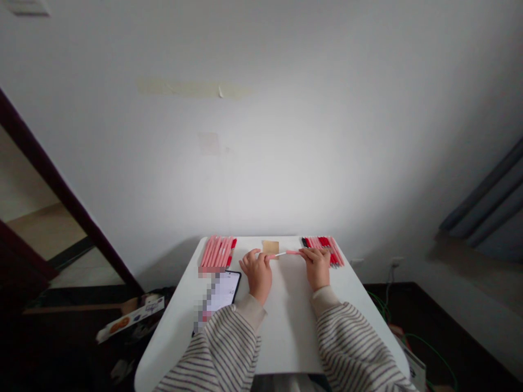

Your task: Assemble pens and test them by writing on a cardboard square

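Note:
Both my hands hold one pink pen (286, 253) level above the white table (286, 326). My left hand (257, 272) pinches its left end, fingers closed. My right hand (317, 267) is closed on its right end. A row of pink pens (216, 252) lies at the table's far left. Another row of pink and red pens (324, 247) lies at the far right, just beyond my right hand. A small brown card (270, 247) lies between the two rows, behind the held pen.
A phone (223, 294) lies on the table by my left forearm. A white wall stands right behind the table. A cardboard box (131, 318) and clutter sit on the dark floor at left; green cables (425, 348) trail at right.

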The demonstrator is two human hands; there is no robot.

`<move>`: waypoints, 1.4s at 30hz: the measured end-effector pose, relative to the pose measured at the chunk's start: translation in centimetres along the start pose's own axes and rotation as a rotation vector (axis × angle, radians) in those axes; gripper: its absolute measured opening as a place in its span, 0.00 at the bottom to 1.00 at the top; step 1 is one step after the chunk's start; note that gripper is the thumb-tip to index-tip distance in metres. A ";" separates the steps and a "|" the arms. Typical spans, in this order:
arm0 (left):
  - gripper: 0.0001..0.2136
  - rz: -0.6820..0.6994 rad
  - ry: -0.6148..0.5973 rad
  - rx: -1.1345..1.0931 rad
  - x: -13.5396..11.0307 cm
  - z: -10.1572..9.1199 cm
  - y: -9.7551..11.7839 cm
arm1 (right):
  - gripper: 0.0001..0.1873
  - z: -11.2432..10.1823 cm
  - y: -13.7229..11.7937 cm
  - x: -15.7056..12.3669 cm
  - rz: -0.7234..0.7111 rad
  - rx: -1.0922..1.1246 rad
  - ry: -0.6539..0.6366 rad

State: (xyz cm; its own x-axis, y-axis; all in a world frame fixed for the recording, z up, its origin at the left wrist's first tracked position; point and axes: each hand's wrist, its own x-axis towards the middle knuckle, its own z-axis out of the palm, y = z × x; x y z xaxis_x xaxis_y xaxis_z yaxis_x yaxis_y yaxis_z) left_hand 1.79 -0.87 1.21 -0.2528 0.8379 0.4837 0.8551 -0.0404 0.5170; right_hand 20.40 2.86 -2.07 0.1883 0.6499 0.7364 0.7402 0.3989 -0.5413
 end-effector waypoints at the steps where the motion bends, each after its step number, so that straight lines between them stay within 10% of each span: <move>1: 0.10 -0.003 0.004 0.001 0.0 0.0 0.0 | 0.21 0.0 0.0 0.0 0.005 -0.004 0.008; 42: 0.12 0.060 0.000 0.307 -0.9 0.5 -0.1 | 0.23 -0.2 -0.5 0.1 0.065 0.000 -0.058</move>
State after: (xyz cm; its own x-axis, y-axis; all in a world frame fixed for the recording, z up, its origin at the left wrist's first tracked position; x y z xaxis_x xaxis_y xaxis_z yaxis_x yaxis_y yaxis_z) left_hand 2.20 -1.35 0.38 -0.1977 0.8387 0.5074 0.9652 0.0762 0.2502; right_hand 20.19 2.57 -1.60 0.1984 0.7105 0.6751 0.7277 0.3546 -0.5871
